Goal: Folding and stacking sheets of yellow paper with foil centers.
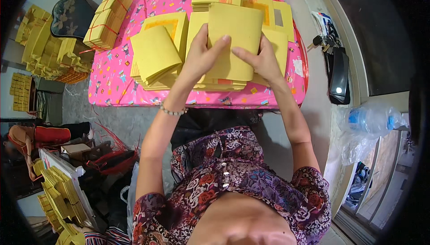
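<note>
Pink surface: a table covered in bright pink, figure-printed sheeting [107, 83], beside a grey floor [80, 97].
Between the hands: a rectangular folded yellow paper sleeve [235, 19], raised over the stacks.
Left side of sleeve: the bare left hand [204, 53] grasps it, thumb across the front, fingers partly hidden behind.
Right side of sleeve: the bare right hand [262, 60] grasps it likewise.
Yellow paper: a tilted plain yellow folded piece [154, 55] tops a pile left of the left hand; a yellow paper bundle bound with red string [107, 17] stands at the table's far-left corner.
Right ledge: a bunch of metal keys [324, 42] near an oblong black case [338, 77].
</note>
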`<state>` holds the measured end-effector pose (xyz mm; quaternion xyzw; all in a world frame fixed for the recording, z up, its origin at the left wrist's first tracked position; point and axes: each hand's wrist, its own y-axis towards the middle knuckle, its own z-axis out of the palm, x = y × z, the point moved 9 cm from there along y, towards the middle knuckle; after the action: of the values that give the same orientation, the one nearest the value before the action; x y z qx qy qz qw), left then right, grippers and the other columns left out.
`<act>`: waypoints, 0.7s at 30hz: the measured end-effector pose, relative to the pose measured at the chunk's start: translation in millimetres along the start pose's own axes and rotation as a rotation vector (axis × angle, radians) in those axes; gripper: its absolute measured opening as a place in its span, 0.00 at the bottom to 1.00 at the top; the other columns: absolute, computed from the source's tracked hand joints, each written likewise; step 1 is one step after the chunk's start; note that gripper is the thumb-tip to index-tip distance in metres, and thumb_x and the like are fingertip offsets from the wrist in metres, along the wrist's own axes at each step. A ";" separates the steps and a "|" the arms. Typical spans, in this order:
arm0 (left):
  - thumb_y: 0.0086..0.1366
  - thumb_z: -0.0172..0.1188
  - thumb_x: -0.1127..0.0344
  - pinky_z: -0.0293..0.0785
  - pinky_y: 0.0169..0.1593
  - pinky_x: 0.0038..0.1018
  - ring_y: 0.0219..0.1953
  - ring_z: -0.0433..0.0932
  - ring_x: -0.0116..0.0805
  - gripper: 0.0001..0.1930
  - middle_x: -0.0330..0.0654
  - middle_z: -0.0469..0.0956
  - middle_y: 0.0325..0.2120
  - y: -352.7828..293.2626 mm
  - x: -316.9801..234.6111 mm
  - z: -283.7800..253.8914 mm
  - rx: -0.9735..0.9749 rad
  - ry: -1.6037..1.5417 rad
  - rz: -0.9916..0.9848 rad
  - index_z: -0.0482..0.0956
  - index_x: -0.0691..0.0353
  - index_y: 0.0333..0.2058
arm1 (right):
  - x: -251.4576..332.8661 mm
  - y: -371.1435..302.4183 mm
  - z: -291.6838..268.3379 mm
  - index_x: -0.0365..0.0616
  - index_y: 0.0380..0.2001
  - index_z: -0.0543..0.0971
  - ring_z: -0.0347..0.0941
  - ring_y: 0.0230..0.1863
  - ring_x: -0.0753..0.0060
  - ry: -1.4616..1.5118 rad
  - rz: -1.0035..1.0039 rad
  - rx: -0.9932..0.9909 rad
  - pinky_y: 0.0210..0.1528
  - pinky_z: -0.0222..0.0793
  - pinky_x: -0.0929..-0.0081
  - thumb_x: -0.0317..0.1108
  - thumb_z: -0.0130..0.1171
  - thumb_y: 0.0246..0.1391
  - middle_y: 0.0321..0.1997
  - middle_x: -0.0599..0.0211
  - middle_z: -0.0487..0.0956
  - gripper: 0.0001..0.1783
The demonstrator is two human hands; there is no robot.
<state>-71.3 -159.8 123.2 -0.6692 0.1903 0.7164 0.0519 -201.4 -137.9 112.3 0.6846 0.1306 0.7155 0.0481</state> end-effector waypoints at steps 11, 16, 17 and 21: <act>0.68 0.51 0.59 0.70 0.48 0.24 0.49 0.71 0.29 0.25 0.45 0.71 0.47 9.9 27.3 10.6 0.063 -0.124 -0.346 0.59 0.69 0.57 | -28.6 0.1 -9.1 0.32 0.50 0.69 0.75 0.45 0.72 0.320 0.270 -0.069 0.46 0.72 0.75 0.34 0.63 0.52 0.46 0.58 0.76 0.25; 0.66 0.54 0.58 0.71 0.47 0.23 0.48 0.72 0.30 0.33 0.48 0.70 0.49 6.1 28.4 4.5 -0.063 -0.058 -0.381 0.53 0.76 0.59 | -35.2 -1.0 -11.6 0.31 0.50 0.69 0.75 0.44 0.72 0.303 0.281 -0.099 0.45 0.73 0.75 0.34 0.63 0.51 0.46 0.57 0.76 0.25; 0.66 0.54 0.58 0.71 0.47 0.23 0.48 0.72 0.30 0.33 0.48 0.70 0.49 7.2 31.1 2.4 -0.064 -0.059 -0.381 0.53 0.76 0.59 | -36.3 -1.1 -12.2 0.31 0.49 0.69 0.75 0.44 0.71 0.292 0.287 -0.104 0.45 0.73 0.75 0.34 0.63 0.51 0.46 0.57 0.77 0.25; 0.67 0.52 0.59 0.72 0.41 0.23 0.42 0.73 0.28 0.24 0.45 0.72 0.42 10.2 37.1 5.3 -0.022 -0.082 -0.345 0.60 0.71 0.53 | -36.8 -0.7 -10.6 0.31 0.49 0.69 0.75 0.44 0.71 0.289 0.290 -0.090 0.45 0.73 0.75 0.34 0.64 0.51 0.46 0.57 0.77 0.26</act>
<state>-83.3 -174.2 89.1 -0.6628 0.0627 0.7255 0.1744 -209.8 -147.7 76.3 0.5835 0.0039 0.8109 -0.0441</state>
